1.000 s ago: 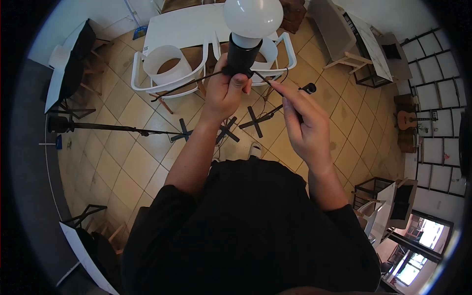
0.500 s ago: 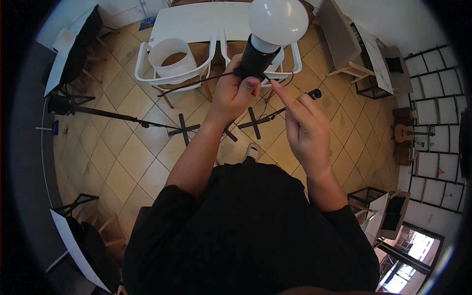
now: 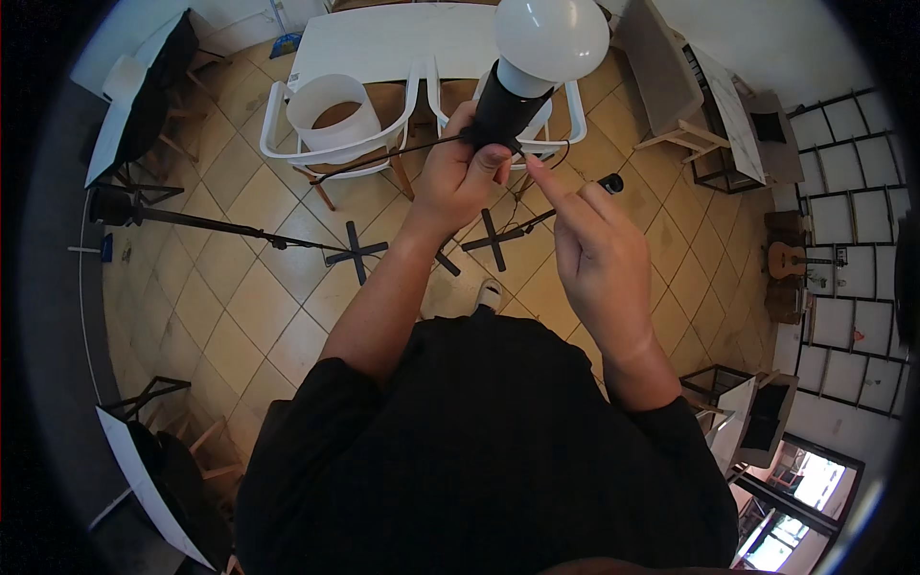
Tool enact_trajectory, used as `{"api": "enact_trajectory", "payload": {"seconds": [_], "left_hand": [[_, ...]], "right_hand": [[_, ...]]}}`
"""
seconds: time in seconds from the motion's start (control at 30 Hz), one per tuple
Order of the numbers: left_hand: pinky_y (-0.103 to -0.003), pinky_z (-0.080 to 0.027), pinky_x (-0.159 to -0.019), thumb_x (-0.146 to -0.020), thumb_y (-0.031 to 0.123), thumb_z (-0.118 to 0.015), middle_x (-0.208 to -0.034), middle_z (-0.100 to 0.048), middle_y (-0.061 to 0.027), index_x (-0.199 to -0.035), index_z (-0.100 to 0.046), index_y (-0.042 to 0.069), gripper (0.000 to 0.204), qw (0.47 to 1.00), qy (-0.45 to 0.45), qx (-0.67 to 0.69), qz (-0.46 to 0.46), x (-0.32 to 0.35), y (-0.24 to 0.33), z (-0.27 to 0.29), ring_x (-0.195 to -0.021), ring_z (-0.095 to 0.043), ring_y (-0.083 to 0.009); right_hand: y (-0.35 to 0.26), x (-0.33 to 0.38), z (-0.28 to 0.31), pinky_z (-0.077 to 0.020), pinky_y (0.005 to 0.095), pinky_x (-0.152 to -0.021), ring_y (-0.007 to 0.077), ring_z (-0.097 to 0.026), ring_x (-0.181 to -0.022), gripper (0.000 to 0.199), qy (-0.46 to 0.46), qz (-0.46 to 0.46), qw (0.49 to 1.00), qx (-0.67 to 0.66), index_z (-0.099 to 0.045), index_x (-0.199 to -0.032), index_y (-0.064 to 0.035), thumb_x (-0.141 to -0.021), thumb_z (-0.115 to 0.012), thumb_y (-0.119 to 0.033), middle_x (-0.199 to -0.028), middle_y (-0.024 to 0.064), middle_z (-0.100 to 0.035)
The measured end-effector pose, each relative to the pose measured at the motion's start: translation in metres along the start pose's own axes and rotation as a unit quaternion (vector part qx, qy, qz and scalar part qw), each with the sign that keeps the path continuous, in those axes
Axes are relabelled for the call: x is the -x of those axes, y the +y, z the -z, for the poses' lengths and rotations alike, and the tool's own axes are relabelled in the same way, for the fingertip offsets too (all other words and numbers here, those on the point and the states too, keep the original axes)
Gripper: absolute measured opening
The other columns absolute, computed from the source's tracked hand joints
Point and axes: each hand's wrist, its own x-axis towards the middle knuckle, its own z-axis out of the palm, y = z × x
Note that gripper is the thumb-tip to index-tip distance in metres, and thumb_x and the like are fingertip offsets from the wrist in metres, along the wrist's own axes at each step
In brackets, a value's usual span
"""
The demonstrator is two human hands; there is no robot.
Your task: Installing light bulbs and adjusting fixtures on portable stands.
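My left hand (image 3: 462,175) grips the black socket (image 3: 501,105) of a lamp head with a large white bulb (image 3: 551,36) on top, held up in front of me. My right hand (image 3: 594,251) is just to the right and below it, index finger stretched out with its tip touching the lower end of the black socket near a thin black cord (image 3: 383,156). The other fingers of that hand are curled and hold nothing that I can see. A black light stand pole (image 3: 565,203) runs behind the right hand.
Below stand two white chairs (image 3: 331,144) at a white table (image 3: 393,40), one with a white bucket (image 3: 331,110) on its seat. Black stand legs (image 3: 359,251) spread on the tiled floor. A tripod (image 3: 182,218) lies left; shelving and a guitar (image 3: 791,259) are at the right.
The lamp head and both hands have shifted to the right in view. My right index finger has closed in and now touches the bottom of the socket.
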Motion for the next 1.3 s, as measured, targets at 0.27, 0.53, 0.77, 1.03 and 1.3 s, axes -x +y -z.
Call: {"api": "enact_trajectory", "payload": {"seconds": [0.27, 0.53, 0.77, 1.03, 1.3], "left_hand": [[-0.021, -0.041, -0.064, -0.098, 0.035, -0.057, -0.077, -0.054, -0.0001, -0.125, -0.042, 0.001, 0.046, 1.000, -0.009, -0.018, 0.010, -0.007, -0.002, 0.001, -0.068, -0.049, -0.0071], [-0.021, -0.039, -0.062, -0.099, 0.033, -0.056, -0.079, -0.052, 0.0002, -0.127, -0.041, 0.003, 0.045, 1.000, -0.006, -0.009, -0.009, -0.015, -0.008, -0.001, -0.068, -0.048, -0.0066], [-0.021, -0.037, -0.062, -0.100, 0.032, -0.055, -0.079, -0.050, 0.0009, -0.128, -0.041, 0.003, 0.043, 0.999, 0.018, -0.033, -0.013, -0.014, -0.010, -0.003, -0.068, -0.044, -0.0058], [-0.020, -0.037, -0.063, -0.099, 0.034, -0.057, -0.082, -0.050, 0.0015, -0.127, -0.041, 0.004, 0.044, 1.000, 0.007, -0.019, 0.009, -0.005, -0.001, -0.008, -0.069, -0.044, -0.0054], [-0.021, -0.037, -0.063, -0.099, 0.036, -0.055, -0.083, -0.050, 0.0016, -0.127, -0.042, 0.004, 0.044, 0.999, 0.019, -0.040, -0.003, -0.007, 0.000, -0.006, -0.069, -0.043, -0.0055]], "right_hand": [[0.002, -0.016, 0.017, -0.0440, 0.0378, -0.060, 0.0257, -0.052, -0.065, 0.053, -0.046, 0.004, 0.999, 0.016, -0.062, -0.129, -0.0192, -0.082, -0.058, 0.004, -0.073, 0.0101, -0.046], [0.012, -0.016, -0.004, -0.0448, 0.0374, -0.061, 0.0260, -0.053, -0.064, 0.052, 0.001, 0.017, 0.999, -0.038, -0.060, -0.131, -0.0182, -0.084, -0.057, 0.003, -0.071, 0.0100, -0.048], [0.015, -0.019, 0.013, -0.0439, 0.0385, -0.060, 0.0266, -0.054, -0.064, 0.050, -0.047, 0.015, 0.999, -0.010, -0.060, -0.130, -0.0165, -0.085, -0.057, 0.005, -0.072, 0.0110, -0.051], [0.012, -0.009, 0.002, -0.0441, 0.0383, -0.060, 0.0267, -0.054, -0.064, 0.051, -0.010, 0.011, 0.999, -0.043, -0.060, -0.130, -0.0183, -0.085, -0.056, 0.006, -0.072, 0.0107, -0.051], [0.009, -0.009, 0.009, -0.0465, 0.0378, -0.060, 0.0255, -0.055, -0.065, 0.051, -0.044, 0.028, 0.998, 0.039, -0.060, -0.131, -0.0194, -0.085, -0.056, 0.003, -0.073, 0.0092, -0.050]]}}
